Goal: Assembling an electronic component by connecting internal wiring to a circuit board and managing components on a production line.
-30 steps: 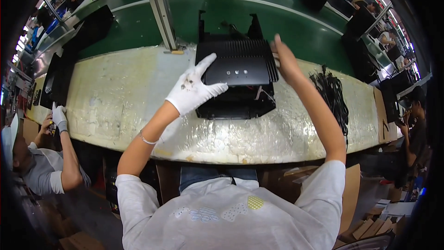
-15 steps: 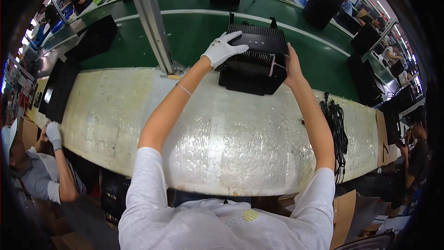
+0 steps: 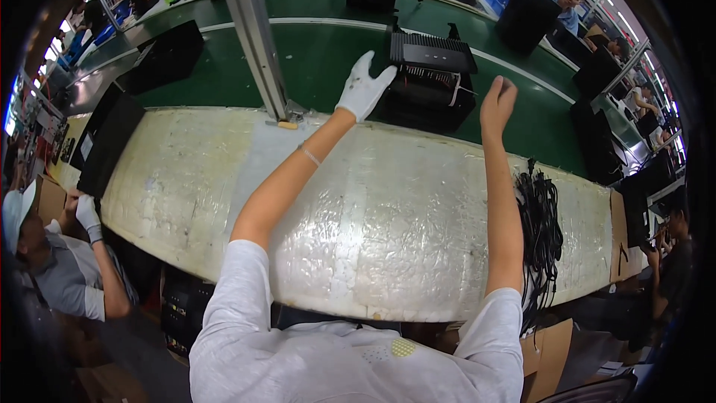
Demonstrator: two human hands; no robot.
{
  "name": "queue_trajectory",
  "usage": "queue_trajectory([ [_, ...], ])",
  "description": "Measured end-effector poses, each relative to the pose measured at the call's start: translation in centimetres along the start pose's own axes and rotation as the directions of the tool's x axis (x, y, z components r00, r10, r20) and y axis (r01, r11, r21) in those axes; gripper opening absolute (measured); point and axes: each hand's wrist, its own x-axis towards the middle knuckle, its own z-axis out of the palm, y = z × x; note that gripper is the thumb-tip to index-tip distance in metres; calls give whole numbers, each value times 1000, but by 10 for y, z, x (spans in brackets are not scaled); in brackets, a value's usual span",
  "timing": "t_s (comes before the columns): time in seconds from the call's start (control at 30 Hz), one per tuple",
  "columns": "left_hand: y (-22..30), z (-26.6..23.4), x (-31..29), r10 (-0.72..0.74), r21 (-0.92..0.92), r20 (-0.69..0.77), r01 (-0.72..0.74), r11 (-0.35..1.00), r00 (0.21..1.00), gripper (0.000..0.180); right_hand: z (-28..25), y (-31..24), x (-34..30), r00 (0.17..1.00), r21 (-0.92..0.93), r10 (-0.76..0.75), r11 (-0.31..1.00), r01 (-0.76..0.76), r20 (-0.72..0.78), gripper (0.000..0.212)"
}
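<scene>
- The left hand (image 3: 365, 88), wearing a smudged white fabric glove, is standing wide, thumb and fingers apart, at the left side of a black box-shaped housing; whether the thumb is touching it, I cannot tell.
- The bare right hand (image 3: 498, 104) is hovering just right of the housing, empty, its fingers close together and slightly bent.
- The black box-shaped housing (image 3: 425, 104) is sitting on the near part of a flat green conveyor belt (image 3: 317, 67), beyond the table.
- A black ribbed panel (image 3: 432, 51) is covering its top; the near side is showing a dark interior with a thin white strip (image 3: 453, 91) at the right. Other contents are too dark to tell.
- A pale table wrapped in clear plastic (image 3: 388, 216) is lying nearer.
- A tangled bundle of black cables (image 3: 538, 216) is resting on its right part.
- A silvery metal post (image 3: 261, 52) is rising at its far edge, left of the housing.
- Farther left, a co-worker's white-gloved hand (image 3: 87, 213) is working beside a large black panel (image 3: 112, 142).
</scene>
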Motion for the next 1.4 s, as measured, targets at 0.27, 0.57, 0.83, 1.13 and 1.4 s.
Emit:
queue_trajectory([
  [0.27, -33, -26, -130, -98, 543, 225, -42, 839, 969, 62, 51, -43, -153, 736, 32, -648, 755, 655, 196, 28],
  [0.57, -23, -57, -164, -131, 727, 273, -115, 677, 953, 59, 63, -22, -227, 684, -86, -481, 781, 618, 549, 23],
  [0.83, -35, -58, -166, -108, 740, 277, -140, 658, 955, 61, 64, -29, -227, 740, -113, -465, 806, 581, 486, 21],
  [1.13, -34, -56, -152, -124, 706, 326, -155, 691, 937, 66, 63, -27, -225, 776, -82, -436, 848, 524, 456, 22],
  [1.4, -35, -56, -154, -104, 676, 337, -164, 718, 936, 63, 61, -34, -223, 811, -131, -360, 877, 463, 461, 21],
])
